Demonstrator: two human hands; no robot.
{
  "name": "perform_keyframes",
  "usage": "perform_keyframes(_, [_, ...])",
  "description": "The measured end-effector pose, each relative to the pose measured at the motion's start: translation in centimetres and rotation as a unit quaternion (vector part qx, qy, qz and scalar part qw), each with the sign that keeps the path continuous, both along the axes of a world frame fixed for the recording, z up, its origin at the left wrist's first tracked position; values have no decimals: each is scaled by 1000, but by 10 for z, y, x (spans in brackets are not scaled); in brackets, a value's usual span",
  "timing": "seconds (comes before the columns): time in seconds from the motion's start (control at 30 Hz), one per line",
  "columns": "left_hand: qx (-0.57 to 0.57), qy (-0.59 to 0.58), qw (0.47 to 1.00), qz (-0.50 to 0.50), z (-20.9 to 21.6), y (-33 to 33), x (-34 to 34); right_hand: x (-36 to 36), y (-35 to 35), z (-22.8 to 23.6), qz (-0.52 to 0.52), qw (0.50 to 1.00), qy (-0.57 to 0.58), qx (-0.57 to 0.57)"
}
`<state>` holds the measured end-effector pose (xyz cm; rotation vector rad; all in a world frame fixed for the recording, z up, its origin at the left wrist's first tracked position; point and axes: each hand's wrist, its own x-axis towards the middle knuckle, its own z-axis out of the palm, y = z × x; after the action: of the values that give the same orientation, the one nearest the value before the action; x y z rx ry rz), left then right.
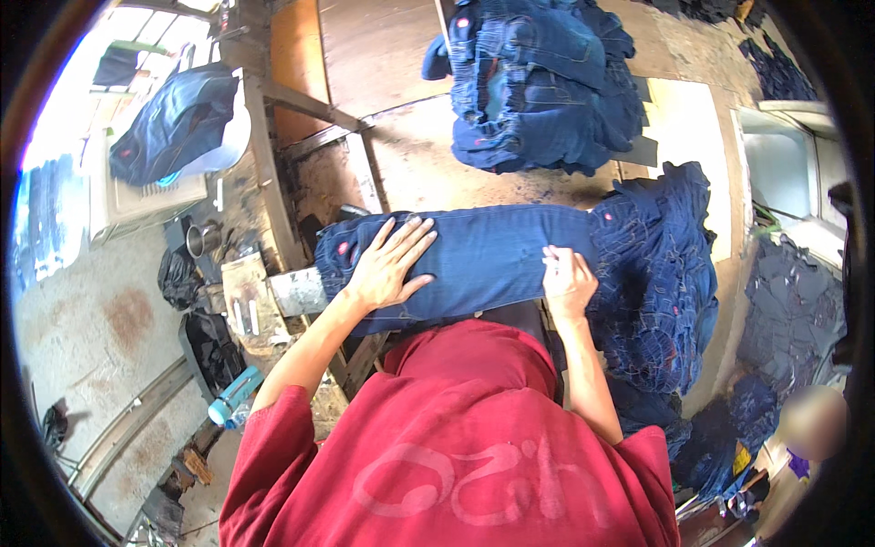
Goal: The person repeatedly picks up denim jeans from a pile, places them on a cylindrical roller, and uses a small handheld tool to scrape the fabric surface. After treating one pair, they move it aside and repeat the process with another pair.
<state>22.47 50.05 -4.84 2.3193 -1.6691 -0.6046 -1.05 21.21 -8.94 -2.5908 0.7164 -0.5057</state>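
A dark blue denim trouser leg [492, 246] lies stretched sideways in front of me over a narrow board [299, 292], whose pale end sticks out at the left. A small red-and-white mark shows on the denim near that end. My left hand [394, 266] rests flat on the cloth with its fingers spread. Toward the right end of the leg, my right hand [570, 281] is closed against the denim, its fingers curled together. Something small and pale may be between those fingertips, too small to make out. Bunched jeans [652, 283] hang at the right end of the board.
A tall stack of folded jeans [547, 87] sits on the wooden table [410, 173] beyond. At the left are a metal cup [202, 240], a light blue bottle [234, 397] and denim on a pale box [150, 205]. Dark garments [793, 310] are heaped at right, near a blurred person [814, 422].
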Motion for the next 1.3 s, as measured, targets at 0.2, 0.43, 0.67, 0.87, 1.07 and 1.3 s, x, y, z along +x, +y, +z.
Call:
perform_keyframes(0.2, [19, -54, 985, 160, 7, 1, 44, 7, 14, 17, -84, 995, 19, 57])
perform_keyframes(0.43, [46, 239, 966, 87, -19, -16, 110, 68, 107, 73, -56, 969, 34, 239])
perform_keyframes(0.67, [9, 348, 936, 45, -24, -26, 121, 138, 191, 77, -41, 980, 9, 197])
perform_keyframes(0.87, [-54, 336, 937, 74, -32, -26, 126, 159, 202, 66, -50, 991, 55, 113])
perform_keyframes(1.07, [-81, 286, 953, 55, -45, -21, 121, 170, 208, 65, -53, 988, 112, 93])
perform_keyframes(1.3, [-88, 283, 954, 54, -45, -22, 122, 173, 205, 63, -88, 985, 65, 132])
